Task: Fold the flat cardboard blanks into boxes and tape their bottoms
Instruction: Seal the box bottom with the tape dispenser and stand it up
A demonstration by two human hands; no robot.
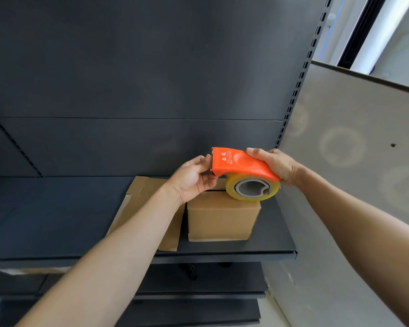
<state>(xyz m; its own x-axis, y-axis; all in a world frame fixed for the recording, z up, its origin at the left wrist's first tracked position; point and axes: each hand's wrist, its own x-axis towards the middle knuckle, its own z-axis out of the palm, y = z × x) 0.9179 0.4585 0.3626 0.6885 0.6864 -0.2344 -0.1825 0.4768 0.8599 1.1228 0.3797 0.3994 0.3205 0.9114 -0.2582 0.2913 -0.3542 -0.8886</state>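
A folded brown cardboard box (222, 215) stands on the dark metal shelf (45, 220). Left of it lie flat cardboard blanks (142, 194), partly hidden by my left forearm. An orange tape dispenser (236, 165) with a yellowish clear tape roll (250, 188) is held just above the box's top. My right hand (276, 165) grips the dispenser's rear. My left hand (194, 178) pinches at the dispenser's front edge with thumb and fingers; whether it holds the tape end I cannot tell.
The shelf's front lip (222, 254) runs below the box. A dark back panel (151, 90) rises behind. A slotted upright (300, 83) and a grey side wall (352, 161) bound the right side. Lower shelves (198, 291) sit underneath.
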